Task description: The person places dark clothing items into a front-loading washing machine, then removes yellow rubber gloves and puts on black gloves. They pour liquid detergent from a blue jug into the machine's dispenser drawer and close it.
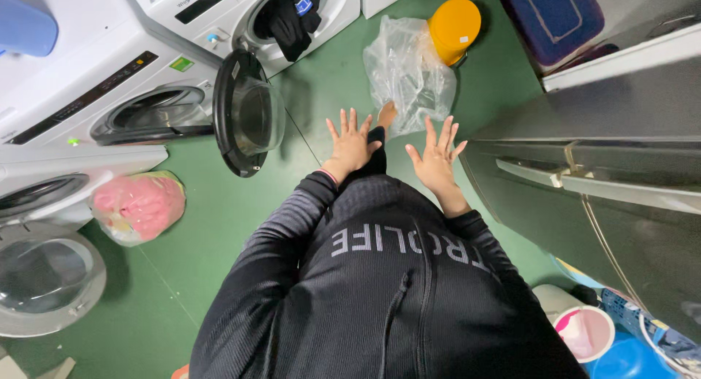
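From the head camera, looking straight down your own dark zip-up top: the front-loading washing machine (pixel 292 14) at the top has its round door (pixel 248 116) swung wide, and dark clothing (pixel 290 17) hangs out of the drum mouth. Left of it, a second washer (pixel 109 94) shows a shut porthole, and a third washer (pixel 44 204) at the left edge has its door (pixel 47 277) open low down. A clear bag of pink laundry (pixel 139 205) sits on the floor against that third machine. Ahead of you lies a crumpled clear plastic bag (pixel 409 72), what's in it hard to make out, with a yellow bin (pixel 454 27) just beyond it. Now your hands: left hand (pixel 350 144) and right hand (pixel 437 160) are both out in front, fingers spread flat, gripping nothing. The plastic bag lies just past your fingertips, nearest the left hand, but whether anything touches I can't tell. Your bare foot (pixel 385 115) shows between hands and bag. The floor (pixel 219 233) is green, a steel-grey appliance (pixel 606 174) fills the right side, and a pink-lined bucket (pixel 584 331) stands at bottom right.
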